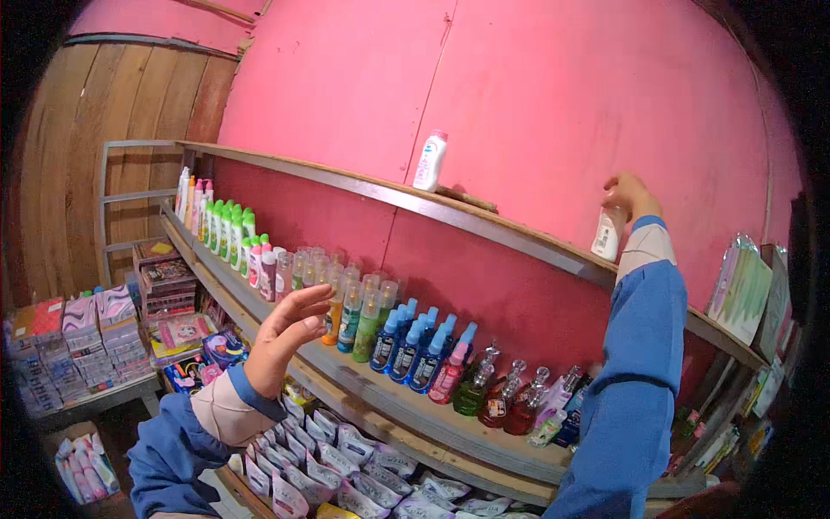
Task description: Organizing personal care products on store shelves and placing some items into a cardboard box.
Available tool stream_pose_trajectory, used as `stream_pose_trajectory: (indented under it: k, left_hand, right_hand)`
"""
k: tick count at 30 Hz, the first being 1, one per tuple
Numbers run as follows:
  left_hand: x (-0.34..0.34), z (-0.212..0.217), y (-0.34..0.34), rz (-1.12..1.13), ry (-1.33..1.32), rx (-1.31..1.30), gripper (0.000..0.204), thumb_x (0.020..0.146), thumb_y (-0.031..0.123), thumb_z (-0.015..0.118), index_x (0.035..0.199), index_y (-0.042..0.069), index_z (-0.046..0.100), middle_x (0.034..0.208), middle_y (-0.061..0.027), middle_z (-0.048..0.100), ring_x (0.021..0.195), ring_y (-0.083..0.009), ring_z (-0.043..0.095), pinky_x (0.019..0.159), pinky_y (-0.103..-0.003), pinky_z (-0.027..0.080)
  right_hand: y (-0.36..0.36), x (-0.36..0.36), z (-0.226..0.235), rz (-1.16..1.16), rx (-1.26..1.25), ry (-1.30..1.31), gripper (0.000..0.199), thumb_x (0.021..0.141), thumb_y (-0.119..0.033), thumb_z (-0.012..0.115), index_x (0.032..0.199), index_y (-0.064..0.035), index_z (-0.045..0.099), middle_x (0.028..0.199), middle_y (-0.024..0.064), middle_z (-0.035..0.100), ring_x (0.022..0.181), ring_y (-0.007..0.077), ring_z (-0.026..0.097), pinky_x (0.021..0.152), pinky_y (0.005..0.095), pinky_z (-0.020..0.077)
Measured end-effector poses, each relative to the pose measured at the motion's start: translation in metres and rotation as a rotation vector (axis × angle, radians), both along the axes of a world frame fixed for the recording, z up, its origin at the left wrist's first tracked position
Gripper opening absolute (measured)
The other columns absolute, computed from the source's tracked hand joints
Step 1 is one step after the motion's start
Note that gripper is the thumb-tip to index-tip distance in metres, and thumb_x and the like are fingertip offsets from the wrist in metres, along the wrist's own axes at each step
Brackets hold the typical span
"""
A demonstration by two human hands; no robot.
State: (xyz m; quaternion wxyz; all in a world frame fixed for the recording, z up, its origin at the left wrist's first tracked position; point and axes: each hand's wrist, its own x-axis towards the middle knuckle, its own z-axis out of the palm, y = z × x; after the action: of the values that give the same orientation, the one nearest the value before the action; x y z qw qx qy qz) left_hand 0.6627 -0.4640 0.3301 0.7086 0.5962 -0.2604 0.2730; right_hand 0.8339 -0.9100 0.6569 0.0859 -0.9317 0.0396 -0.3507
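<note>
My right hand reaches up to the top shelf, its fingers closed round the upper part of a white bottle. The bottle stands upright or nearly so at the shelf's edge, its top hidden by my fingers. Farther left on that same shelf, a white powder bottle with a pink cap stands alone. My left hand is raised in front of the middle shelf, fingers apart and holding nothing. Behind it are clear-capped spray bottles in green, teal and orange.
Blue spray bottles and red perfume bottles line the middle shelf, with green-capped bottles at left. Below lie pouches. Stacked boxes stand far left; notebooks lean at the right end.
</note>
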Motion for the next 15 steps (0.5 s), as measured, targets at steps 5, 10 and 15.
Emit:
stream_pose_trajectory:
  k: [5, 10, 15]
  left_hand:
    - [0.010, 0.007, -0.029, -0.063, 0.028, 0.013, 0.050, 0.087, 0.024, 0.051, 0.133, 0.006, 0.040, 0.134, -0.0095, 0.044, 0.121, -0.0218, 0.043, 0.097, -0.037, 0.038]
    - [0.017, 0.006, -0.039, -0.132, -0.047, 0.142, 0.058, 0.087, 0.022, 0.054, 0.139, 0.012, 0.032, 0.137, -0.0116, 0.040, 0.119, -0.0237, 0.045, 0.098, -0.039, 0.040]
    - [0.023, -0.006, -0.014, -0.186, -0.045, 0.061, 0.065, 0.086, 0.019, 0.059, 0.142, 0.013, 0.026, 0.137, -0.0099, 0.038, 0.118, -0.0215, 0.044, 0.095, -0.035, 0.038]
  right_hand:
    - [0.004, -0.008, -0.013, 0.221, -0.202, -0.401, 0.053, 0.067, -0.008, 0.071, 0.117, -0.0111, 0.055, 0.106, 0.0126, 0.060, 0.094, 0.0282, 0.061, 0.080, 0.0367, 0.0495]
    - [0.102, -0.115, -0.035, 0.575, -0.304, -1.138, 0.048, 0.077, -0.014, 0.065, 0.123, -0.0170, 0.052, 0.103, 0.0106, 0.060, 0.092, 0.0272, 0.062, 0.077, 0.0366, 0.0516]
    - [0.229, -0.172, -0.105, 1.347, -0.200, -0.694, 0.058, 0.079, -0.004, 0.065, 0.132, -0.0176, 0.046, 0.098, 0.0026, 0.059, 0.086, 0.0100, 0.058, 0.070, 0.0261, 0.0533]
